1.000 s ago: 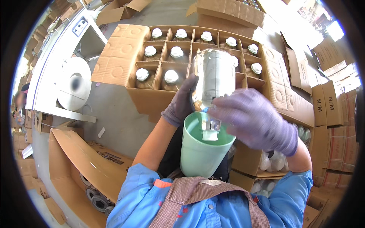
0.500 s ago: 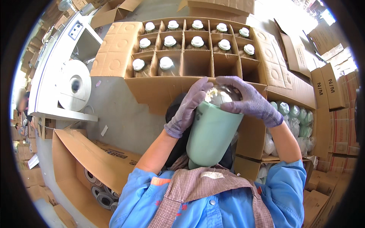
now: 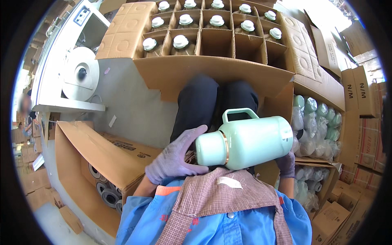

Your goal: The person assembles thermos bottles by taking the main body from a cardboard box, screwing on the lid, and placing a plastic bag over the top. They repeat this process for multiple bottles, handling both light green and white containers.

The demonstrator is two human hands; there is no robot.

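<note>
A mint-green flask body (image 3: 249, 141) with a handle and a gold band lies on its side over my lap. My left hand (image 3: 177, 157), in a purple glove, presses against its narrow end. My right hand (image 3: 286, 163), also gloved, supports the wide end from below and is mostly hidden behind it. Ahead stands a divided cardboard box (image 3: 204, 65) with several white-capped glass liners (image 3: 180, 41) in its cells; some cells on the near right are empty.
An open cardboard box (image 3: 102, 163) with round parts stands at my left. A box of bagged green flask bodies (image 3: 316, 118) is at my right, with stacked cartons (image 3: 363, 102) beyond. A white machine with a large roll (image 3: 79, 75) is at the far left.
The flask was upright with a glass liner going into it; now both hands have turned it onto its side and lowered it to my lap. The liner is no longer visible.
</note>
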